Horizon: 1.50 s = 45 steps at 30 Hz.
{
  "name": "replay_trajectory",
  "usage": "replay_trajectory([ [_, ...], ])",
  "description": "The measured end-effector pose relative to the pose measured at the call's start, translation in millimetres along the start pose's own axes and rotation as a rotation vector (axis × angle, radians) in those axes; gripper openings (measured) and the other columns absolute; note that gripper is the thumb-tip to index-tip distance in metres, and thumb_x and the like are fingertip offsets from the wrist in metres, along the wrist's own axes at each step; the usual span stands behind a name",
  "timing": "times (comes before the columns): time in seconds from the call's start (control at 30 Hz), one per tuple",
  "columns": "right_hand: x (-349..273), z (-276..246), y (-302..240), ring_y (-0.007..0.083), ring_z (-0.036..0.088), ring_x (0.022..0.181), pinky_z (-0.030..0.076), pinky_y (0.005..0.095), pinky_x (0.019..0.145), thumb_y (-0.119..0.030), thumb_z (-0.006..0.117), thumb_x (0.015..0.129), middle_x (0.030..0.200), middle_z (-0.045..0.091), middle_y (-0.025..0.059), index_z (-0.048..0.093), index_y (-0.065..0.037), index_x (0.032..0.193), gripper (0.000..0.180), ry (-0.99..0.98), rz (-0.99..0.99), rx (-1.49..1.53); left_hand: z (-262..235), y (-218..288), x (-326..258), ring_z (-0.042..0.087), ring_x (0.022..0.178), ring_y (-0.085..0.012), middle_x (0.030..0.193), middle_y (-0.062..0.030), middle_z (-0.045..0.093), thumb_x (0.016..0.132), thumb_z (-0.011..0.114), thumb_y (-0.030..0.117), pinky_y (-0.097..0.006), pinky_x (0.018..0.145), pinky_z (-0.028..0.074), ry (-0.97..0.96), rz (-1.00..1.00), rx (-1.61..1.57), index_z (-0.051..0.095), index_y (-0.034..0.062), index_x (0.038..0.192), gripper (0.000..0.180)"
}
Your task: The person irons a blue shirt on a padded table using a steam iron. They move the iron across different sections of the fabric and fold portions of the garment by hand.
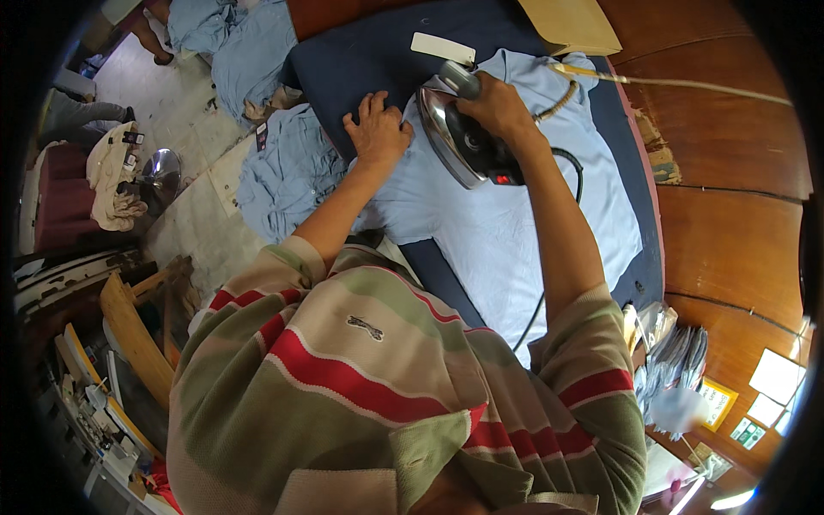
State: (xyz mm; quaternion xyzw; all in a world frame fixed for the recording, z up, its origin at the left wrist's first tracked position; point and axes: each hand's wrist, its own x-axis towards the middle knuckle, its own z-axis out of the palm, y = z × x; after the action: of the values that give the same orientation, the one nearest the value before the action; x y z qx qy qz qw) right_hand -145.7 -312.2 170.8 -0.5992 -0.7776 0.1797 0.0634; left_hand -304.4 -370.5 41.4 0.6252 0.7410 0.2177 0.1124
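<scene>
Two hands work one light blue shirt spread on the dark blue padded tabletop. The right hand is closed around the handle of the iron, far of centre; the left hand lies flat, fingers spread, just left of the soleplate — close enough to risk a burn. The black cord could snag the fabric.

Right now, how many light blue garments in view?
3, maybe more hidden. One shirt under the iron on the board, one hanging off the board's left edge, one pile on the floor at top left.
</scene>
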Motion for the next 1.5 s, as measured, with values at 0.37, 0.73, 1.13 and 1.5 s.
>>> replay_trajectory([
  [0.37,34.2,13.9,2.5,0.037,0.063,0.091,0.049,0.0423,0.08,-0.058,0.061,0.073,0.094,0.065,0.0227,0.063,-0.002,0.102,0.063,-0.032,0.029,0.017,-28.5,-12.5,-1.1,0.064,0.082,-0.035,0.084,-0.017,0.066,0.082,0.061,0.022,-0.044,0.071,0.049,-0.227,-0.101,-0.224,0.058,0.0065,0.092,0.019],
  [0.73,-4.2,16.2,-9.6,0.0391,0.063,0.079,0.05,0.0429,0.073,-0.054,0.056,0.08,0.078,0.064,0.0251,0.063,0.001,0.094,0.058,-0.14,-0.095,-0.096,-20.4,-18.0,-1.7,0.064,0.078,-0.0323,0.076,-0.0132,0.066,0.08,0.064,0.026,-0.041,0.067,0.048,-0.211,-0.155,-0.205,0.062,0.0068,0.086,0.02],
  [1.13,-6.8,24.4,-25.0,0.0379,0.064,0.078,0.051,0.0432,0.071,-0.05,0.057,0.081,0.08,0.065,0.0235,0.063,0.0,0.096,0.053,-0.059,-0.238,-0.102,-16.2,-28.2,-5.0,0.064,0.075,-0.0314,0.075,-0.0147,0.065,0.08,0.06,0.022,-0.038,0.066,0.048,-0.145,-0.126,-0.254,0.063,0.0053,0.084,0.018],
  [1.5,-29.2,5.3,39.0,0.0419,0.061,0.084,0.049,0.0455,0.073,-0.046,0.053,0.084,0.085,0.062,0.0292,0.062,0.006,0.089,0.053,-0.079,0.012,0.009,-13.2,-17.4,-8.7,0.062,0.087,-0.0297,0.094,-0.0089,0.065,0.081,0.06,0.021,-0.04,0.075,0.048,0.048,0.107,-0.159,0.058,0.0088,0.105,0.027],
])
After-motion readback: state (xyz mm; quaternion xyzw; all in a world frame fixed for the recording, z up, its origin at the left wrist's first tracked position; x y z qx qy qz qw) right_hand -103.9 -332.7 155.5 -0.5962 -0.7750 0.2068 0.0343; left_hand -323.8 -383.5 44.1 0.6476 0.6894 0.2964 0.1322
